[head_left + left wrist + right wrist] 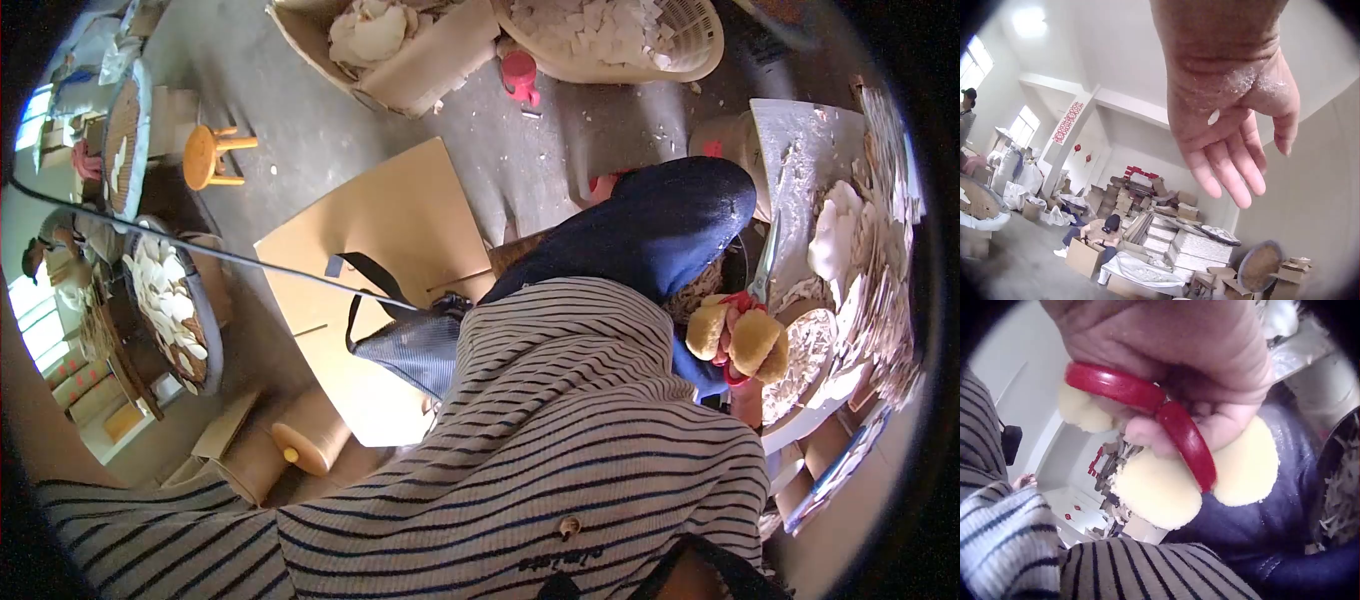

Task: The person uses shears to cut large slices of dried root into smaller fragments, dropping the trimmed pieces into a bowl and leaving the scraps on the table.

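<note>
My right hand (1172, 337) grips a pair of scissors (1191, 447) by its red handle loops, with fingers through them. Pale yellow foam pads (1157, 494) sit around those fingers. In the head view the scissors' metal blade (760, 287) points toward a board (790, 140) heaped with broken white flakes. A round container (828, 330) of pale shavings lies right beside this hand. My left hand (1229, 119) shows its palm in the left wrist view, fingers fairly straight and holding nothing. A small white flake (1214, 117) and pale dust stick to it. The head view does not show it.
Flattened cardboard (390, 220) and a striped bag (415, 350) lie at my left. Ahead stand a cardboard box (430, 60), a plastic basket (570, 70) of white pieces, a red container (519, 75) and a wooden stool (203, 157). Another person (1100, 232) sits across the room.
</note>
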Tool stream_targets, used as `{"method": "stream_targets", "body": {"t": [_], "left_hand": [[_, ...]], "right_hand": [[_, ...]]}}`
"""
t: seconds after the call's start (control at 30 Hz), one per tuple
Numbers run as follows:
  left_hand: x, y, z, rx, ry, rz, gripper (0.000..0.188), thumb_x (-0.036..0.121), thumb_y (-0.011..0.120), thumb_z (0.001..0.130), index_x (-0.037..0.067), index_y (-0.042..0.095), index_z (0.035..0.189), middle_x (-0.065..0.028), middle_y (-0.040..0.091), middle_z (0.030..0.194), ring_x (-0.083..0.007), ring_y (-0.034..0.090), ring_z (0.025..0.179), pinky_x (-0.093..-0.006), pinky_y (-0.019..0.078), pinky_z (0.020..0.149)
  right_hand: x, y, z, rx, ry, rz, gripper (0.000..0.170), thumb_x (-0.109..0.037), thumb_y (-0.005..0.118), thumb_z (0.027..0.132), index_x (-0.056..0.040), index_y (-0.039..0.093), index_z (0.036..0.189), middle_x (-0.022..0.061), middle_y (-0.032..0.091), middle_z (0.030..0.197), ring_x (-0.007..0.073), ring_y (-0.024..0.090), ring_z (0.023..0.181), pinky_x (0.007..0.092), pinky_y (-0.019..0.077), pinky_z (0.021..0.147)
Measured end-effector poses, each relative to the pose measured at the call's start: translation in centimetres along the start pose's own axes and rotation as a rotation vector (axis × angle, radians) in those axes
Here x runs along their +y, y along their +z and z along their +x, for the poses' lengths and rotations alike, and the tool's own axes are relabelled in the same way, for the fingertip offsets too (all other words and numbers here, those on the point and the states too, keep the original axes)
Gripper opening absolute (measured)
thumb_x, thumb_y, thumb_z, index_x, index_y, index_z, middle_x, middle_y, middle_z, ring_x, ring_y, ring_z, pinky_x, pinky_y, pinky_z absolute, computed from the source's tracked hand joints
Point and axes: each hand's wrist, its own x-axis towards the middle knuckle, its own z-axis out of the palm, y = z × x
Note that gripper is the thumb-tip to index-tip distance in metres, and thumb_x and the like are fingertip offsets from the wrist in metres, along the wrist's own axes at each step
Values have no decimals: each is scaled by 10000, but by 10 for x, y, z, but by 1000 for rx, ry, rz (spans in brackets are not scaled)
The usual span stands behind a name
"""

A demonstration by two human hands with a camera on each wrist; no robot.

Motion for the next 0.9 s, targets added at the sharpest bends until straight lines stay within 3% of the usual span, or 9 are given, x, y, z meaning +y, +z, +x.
{"method": "stream_targets", "body": {"t": [0.23, 0.63, 0.83, 0.9], "left_hand": [[-51, 26, 17, -38, -13, 6, 549, 357, 527, 862, -63, 424, 1200, -210, 514, 1166, -322, 494, 1086, -409, 379, 965], [-71, 59, 40, -137, -9, 26, 454, 322, 542, 861, -2, 497, 1176, -144, 558, 1141, -226, 538, 1038, -341, 419, 920], [-94, 119, 43, -308, -22, 27, 410, 304, 549, 860, 28, 533, 1164, -110, 580, 1129, -178, 560, 1014, -307, 438, 897], [-111, 165, 22, -472, -4, -18, 397, 298, 551, 860, 38, 545, 1160, -99, 587, 1125, -162, 567, 1006, -296, 445, 890]], "right_hand": [[-13, 5, 7, 2, 25, -72, 270, -214, 513, 854, 1, 554, 1012, 125, 596, 988, 220, 584, 883, 324, 470, 805], [-14, 11, 13, -17, 21, -76, 266, -207, 520, 853, 1, 553, 1015, 126, 596, 990, 220, 584, 889, 325, 470, 808], [-9, 13, 15, -19, 18, -70, 264, -204, 524, 852, 0, 553, 1016, 126, 596, 990, 220, 584, 891, 326, 470, 810], [-8, 13, 17, -20, 17, -69, 263, -202, 525, 851, 0, 553, 1017, 126, 596, 991, 220, 584, 892, 326, 469, 810]]}}
